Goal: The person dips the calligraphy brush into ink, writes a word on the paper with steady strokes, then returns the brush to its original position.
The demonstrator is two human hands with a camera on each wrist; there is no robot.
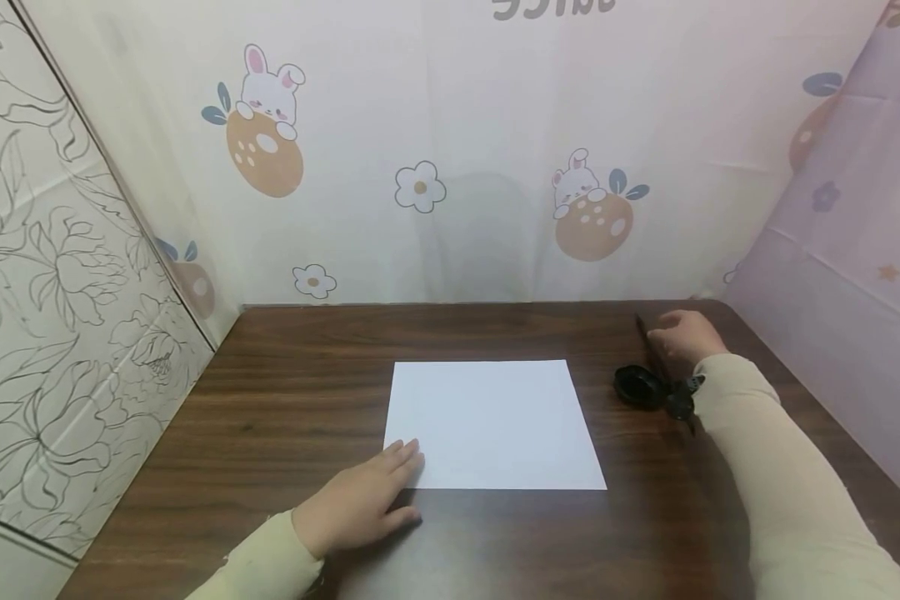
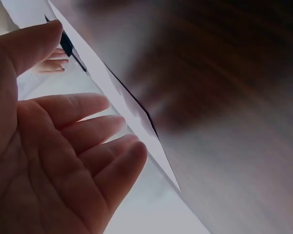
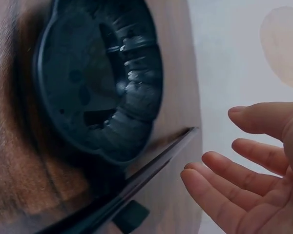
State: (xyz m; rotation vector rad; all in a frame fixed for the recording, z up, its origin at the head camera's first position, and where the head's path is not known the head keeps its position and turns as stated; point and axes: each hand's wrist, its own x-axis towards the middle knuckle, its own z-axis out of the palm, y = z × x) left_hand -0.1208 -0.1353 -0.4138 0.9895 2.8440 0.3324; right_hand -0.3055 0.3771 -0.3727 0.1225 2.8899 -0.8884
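Observation:
A blank white sheet of paper [image 1: 495,421] lies on the table. My left hand [image 1: 362,506] is at its near left corner, fingers extended over the edge and thumb apart; nothing is held in it. Toward the far right, my right hand [image 1: 688,335] hovers beside a long dark slender stick [image 1: 654,352], possibly a brush. In the right wrist view its fingers [image 3: 219,195] are spread, loosely bent and free of the stick. A black scalloped dish [image 3: 139,87] with dark, wet-looking contents stands close by. The stick leans over a small dark block [image 3: 132,217].
The brown wooden table [image 1: 292,400] ends at a patterned curtain [image 1: 487,242] behind and a lilac-toned curtain [image 1: 870,275] on the right. A white flower-patterned panel [image 1: 52,333] borders the left side.

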